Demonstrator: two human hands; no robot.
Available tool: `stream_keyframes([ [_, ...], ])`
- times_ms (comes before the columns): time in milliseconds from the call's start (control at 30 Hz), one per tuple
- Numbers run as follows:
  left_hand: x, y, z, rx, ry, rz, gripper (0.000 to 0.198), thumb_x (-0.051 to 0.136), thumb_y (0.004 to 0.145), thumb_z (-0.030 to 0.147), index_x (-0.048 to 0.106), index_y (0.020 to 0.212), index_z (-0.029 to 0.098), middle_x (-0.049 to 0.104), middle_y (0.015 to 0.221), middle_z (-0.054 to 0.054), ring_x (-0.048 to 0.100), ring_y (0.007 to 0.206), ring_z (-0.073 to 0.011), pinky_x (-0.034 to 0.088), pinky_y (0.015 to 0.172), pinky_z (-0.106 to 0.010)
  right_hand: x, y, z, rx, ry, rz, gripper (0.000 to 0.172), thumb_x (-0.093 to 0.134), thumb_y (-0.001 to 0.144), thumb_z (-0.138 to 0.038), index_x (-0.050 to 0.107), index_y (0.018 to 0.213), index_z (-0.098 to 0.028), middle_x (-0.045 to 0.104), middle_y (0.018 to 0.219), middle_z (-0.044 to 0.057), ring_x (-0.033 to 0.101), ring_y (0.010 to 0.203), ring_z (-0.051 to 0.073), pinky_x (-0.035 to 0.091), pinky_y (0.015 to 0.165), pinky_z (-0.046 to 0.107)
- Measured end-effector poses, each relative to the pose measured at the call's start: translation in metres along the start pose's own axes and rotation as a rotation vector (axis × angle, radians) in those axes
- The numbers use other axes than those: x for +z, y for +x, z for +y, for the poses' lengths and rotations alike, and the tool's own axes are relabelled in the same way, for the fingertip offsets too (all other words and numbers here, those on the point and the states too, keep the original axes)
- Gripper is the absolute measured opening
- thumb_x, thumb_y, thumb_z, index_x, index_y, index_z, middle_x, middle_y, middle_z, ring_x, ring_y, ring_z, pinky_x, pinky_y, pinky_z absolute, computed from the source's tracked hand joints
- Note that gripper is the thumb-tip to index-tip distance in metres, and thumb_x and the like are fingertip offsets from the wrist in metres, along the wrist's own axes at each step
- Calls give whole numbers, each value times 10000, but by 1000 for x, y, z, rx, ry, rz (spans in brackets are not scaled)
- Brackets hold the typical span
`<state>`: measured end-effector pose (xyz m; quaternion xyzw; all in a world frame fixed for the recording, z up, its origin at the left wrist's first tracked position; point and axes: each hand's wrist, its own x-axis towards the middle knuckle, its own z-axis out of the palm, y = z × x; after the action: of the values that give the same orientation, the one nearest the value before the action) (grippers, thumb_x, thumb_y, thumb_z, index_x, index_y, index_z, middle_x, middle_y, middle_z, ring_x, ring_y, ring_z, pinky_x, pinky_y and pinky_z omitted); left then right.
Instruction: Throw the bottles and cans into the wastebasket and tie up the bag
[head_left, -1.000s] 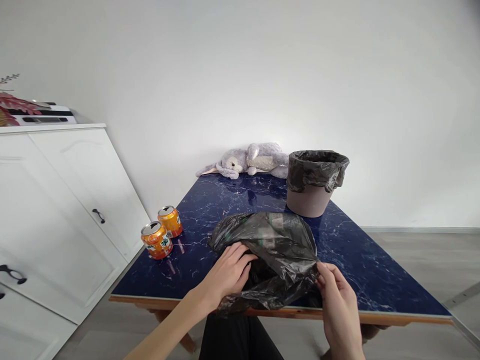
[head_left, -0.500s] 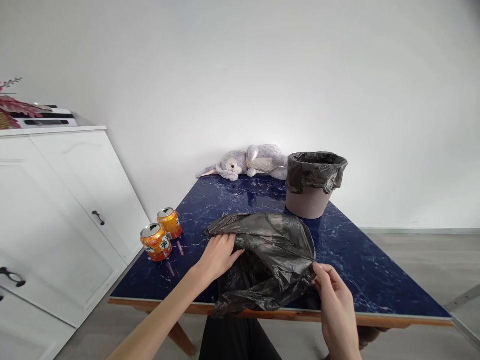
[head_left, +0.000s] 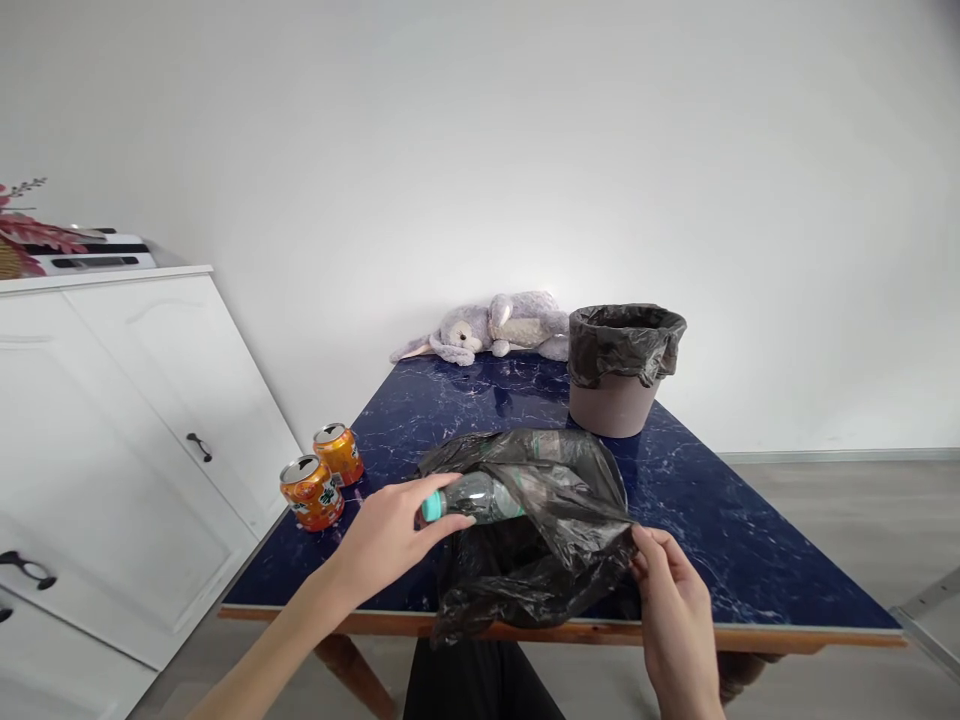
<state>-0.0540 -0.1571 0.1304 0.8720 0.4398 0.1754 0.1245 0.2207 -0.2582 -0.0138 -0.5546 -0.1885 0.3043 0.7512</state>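
My left hand (head_left: 409,525) is closed around the neck end of a clear plastic bottle (head_left: 480,497) with a turquoise cap. The bottle lies on its side; its neck sticks out of the mouth of a black plastic bag (head_left: 570,530), and the rest is covered by the thin film. Pinched between the fingers of my right hand (head_left: 671,600) is the bag's right edge. The bag rests on the dark blue table near its front edge, with part of it hanging over. Two orange drink cans (head_left: 313,492) stand upright to the left of my left hand.
A lined trash bin (head_left: 611,405) stands at the table's back right. Against the wall lies a grey plush rabbit (head_left: 495,328). White cabinets (head_left: 135,450) are on the left. The blue marble-patterned table (head_left: 750,560) has a wooden edge.
My left hand has moved back leftward from inside the bag, bringing the bottle's capped neck into sight. The right hand keeps its pinch on the bag with little movement.
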Motion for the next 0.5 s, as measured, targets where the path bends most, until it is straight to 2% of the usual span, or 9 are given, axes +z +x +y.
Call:
stream_keyframes([
  [100, -28, -8, 12, -84, -156, 86, 541, 658, 928, 694, 771, 1268, 289, 812, 832, -25, 739, 659, -244, 517, 544, -291, -1, 0, -4, 18, 83, 26, 386, 763, 837, -584, 625, 828, -224, 590, 776, -22, 508, 721, 161, 436, 630, 253],
  [167, -43, -9, 13, -143, -266, 175, 521, 699, 889, 690, 790, 1178, 266, 762, 729, -20, 711, 632, -236, 511, 528, -287, -5, 1, -5, 52, 153, 29, 351, 778, 842, -546, 632, 834, -227, 581, 764, -26, 500, 690, 156, 448, 606, 252],
  [333, -71, -4, -3, -255, -414, 378, 555, 760, 812, 717, 778, 1038, 210, 676, 697, -15, 598, 577, -179, 446, 501, -261, -16, 11, -3, 168, 327, 46, 292, 839, 825, -472, 705, 904, -226, 680, 916, 20, 610, 812, 195, 538, 683, 271],
  [433, -82, 6, -18, -265, -406, 521, 579, 764, 797, 729, 767, 1054, 211, 680, 756, -11, 585, 637, -174, 434, 550, -256, -19, 15, 2, 200, 367, 34, 279, 828, 839, -464, 716, 931, -225, 707, 998, 33, 632, 851, 206, 556, 693, 283],
  [500, -86, 14, -27, -259, -348, 602, 554, 757, 808, 719, 758, 1036, 214, 665, 773, 2, 570, 666, -164, 430, 592, -253, -20, 16, 5, 195, 375, 23, 271, 815, 850, -463, 709, 926, -226, 703, 970, 21, 630, 837, 199, 554, 683, 277],
])
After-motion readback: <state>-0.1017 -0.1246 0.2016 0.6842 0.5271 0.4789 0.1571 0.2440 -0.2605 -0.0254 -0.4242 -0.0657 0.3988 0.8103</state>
